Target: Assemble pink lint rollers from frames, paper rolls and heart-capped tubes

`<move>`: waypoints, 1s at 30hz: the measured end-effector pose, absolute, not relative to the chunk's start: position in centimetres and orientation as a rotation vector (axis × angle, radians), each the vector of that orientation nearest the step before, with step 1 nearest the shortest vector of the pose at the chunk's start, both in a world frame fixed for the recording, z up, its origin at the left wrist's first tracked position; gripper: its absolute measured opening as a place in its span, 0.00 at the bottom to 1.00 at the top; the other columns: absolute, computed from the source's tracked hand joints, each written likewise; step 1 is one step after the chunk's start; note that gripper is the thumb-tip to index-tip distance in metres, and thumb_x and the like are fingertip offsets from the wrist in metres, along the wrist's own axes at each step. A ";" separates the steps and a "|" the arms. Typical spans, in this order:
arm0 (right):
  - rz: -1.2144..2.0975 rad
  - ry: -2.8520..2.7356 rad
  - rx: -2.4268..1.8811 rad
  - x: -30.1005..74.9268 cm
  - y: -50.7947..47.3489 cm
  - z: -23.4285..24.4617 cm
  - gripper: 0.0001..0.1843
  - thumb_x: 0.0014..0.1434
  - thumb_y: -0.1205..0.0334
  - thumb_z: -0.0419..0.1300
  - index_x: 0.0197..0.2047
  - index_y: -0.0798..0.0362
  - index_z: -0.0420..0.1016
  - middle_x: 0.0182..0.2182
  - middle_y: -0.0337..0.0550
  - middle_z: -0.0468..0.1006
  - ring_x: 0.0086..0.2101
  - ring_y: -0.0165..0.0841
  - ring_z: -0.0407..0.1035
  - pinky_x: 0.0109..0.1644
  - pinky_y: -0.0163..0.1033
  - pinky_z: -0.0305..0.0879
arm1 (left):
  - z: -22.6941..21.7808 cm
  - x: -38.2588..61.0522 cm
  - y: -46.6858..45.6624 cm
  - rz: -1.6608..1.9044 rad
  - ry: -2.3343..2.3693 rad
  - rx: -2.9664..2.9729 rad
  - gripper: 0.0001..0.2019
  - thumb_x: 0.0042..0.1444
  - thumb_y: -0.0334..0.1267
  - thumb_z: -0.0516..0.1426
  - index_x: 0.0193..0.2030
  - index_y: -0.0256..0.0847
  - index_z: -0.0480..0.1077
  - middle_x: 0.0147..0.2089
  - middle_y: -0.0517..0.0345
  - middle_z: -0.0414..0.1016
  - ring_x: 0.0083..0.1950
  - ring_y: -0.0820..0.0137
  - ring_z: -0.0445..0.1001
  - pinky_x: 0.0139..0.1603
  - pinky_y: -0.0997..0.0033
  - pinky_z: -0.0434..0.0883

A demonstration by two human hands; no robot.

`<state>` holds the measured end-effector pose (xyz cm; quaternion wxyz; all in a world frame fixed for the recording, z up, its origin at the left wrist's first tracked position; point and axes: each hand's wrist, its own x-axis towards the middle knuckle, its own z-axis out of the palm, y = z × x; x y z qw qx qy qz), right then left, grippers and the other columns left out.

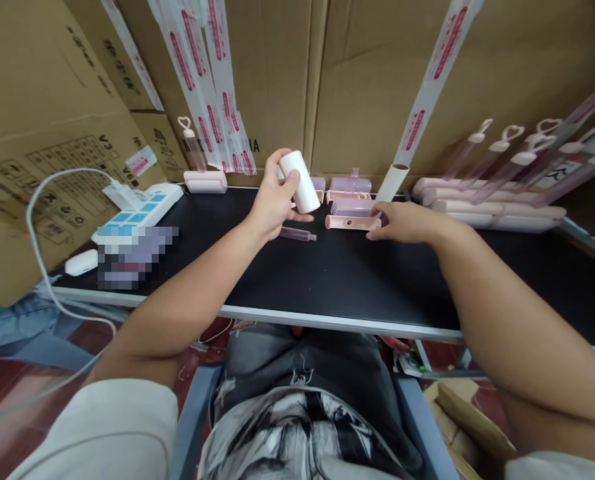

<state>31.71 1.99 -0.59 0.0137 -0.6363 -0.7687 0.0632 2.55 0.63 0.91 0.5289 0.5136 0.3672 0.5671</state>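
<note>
White roll (302,181): 1 pc, plain cyl., held tilted above the desk (387,283), approx. mid-length, toward rear edge.
Handling (judged): prob. light, fairly stiff, smooth; surface likely easy to dent or soil. Best held round the sides nr. mid-length, w/o hard squeeze.
Left grip (276,200): thumb & fingers wrapped round white roll.
Right grip (406,221): fingers curved at R. end of pink shell; appeared to touch it. Clenched or loose: couldn't tell.
Pink shell (350,223): 1 pc, long, w/ round hole; lay mid-desk, nearer rear edge. Prob. light, rigid plastic; best taken by the ends.
Lilac cover (353,207): see-through, just behind pink shell; no contents made out.
White tube (393,183): hollow, brown inner rim, leaning behind R. grip; nothing seen in its mouth.
Clear pink stick (298,234): flat on desk, just below L. grip.
Pink holder (205,182): 1 pc, rear edge nr. L. corner; heart-topped tube (193,143) upright at it, seated or behind n/k.
Holder row (492,212): several, rear R. corner, w/ heart-topped tubes rising above.
Carton (477,415): below front edge, R. side; brownish contents, unidentif.
</note>
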 end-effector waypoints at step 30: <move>0.240 -1.885 -1.076 26.2 -1.7 -1.0 0.20 0.70 0.46 0.60 0.40 0.51 0.87 0.29 0.42 0.82 0.32 0.40 0.74 0.37 0.43 0.67 | 0.1 3.3 -1.4 0.846 0.668 1.319 0.28 0.68 0.54 0.65 0.71 0.59 0.63 0.48 0.57 0.75 0.38 0.67 0.82 0.34 0.63 0.86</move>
